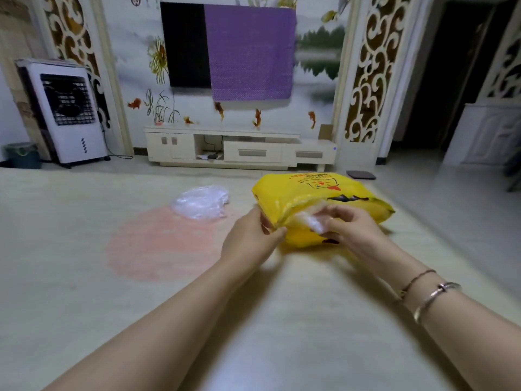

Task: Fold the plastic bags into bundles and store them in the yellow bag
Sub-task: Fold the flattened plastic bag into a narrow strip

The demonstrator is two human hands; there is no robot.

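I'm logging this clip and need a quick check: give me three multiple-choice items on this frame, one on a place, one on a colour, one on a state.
1. Where does the loose clear plastic bag lie?
A. left of the yellow bag
B. inside it
C. on the TV stand

2. What colour is the cloth over the TV?
A. green
B. purple
C. red

3. What is the right hand doing?
A. resting flat
B. hanging idle
C. pinching a clear plastic bundle at the bag's mouth

Answers: 1 A, it lies on the floor apart from the bag; 2 B, purple fabric covers the screen's right part; 3 C, fingers curl on the bundle while the left hand grips the bag's edge.
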